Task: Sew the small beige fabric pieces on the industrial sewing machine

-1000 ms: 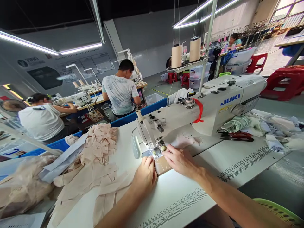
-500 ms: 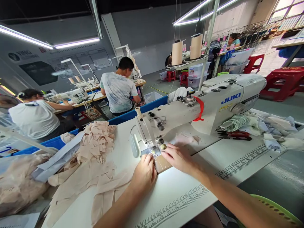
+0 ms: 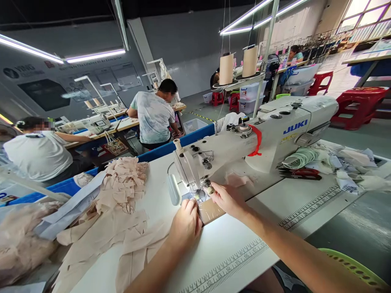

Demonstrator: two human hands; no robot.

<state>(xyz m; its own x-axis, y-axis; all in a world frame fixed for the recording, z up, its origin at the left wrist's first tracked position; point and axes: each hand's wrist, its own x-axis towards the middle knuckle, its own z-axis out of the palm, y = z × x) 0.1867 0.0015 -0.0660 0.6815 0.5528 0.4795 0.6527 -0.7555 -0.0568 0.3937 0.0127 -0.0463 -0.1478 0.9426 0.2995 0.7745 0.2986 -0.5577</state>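
In front of me stands a white JUKI sewing machine (image 3: 275,134), a red strip tied round its arm. My left hand (image 3: 185,221) rests on the bed left of the presser foot (image 3: 198,194), its fingers closed and pressed together; what they hold is hidden. Right of the needle, my right hand (image 3: 227,200) has its thumb and fingers closed at a small beige knob (image 3: 210,190) on the machine head. A scrap of pale pink cloth (image 3: 236,179) lies behind that hand. Left of the machine is a heap of beige cloth pieces (image 3: 125,183).
Red-handled snips (image 3: 301,173), a pale green coil (image 3: 301,158) and cloth scraps (image 3: 356,162) lie at the right. Printed rulers (image 3: 232,264) run along the table front. Thread cones (image 3: 226,70) stand behind the machine. Two people (image 3: 155,116) sit at machines beyond the blue trough.
My right hand has shifted up slightly, its fingers now at the knob. My left hand stays by the presser foot. The view has turned slightly.
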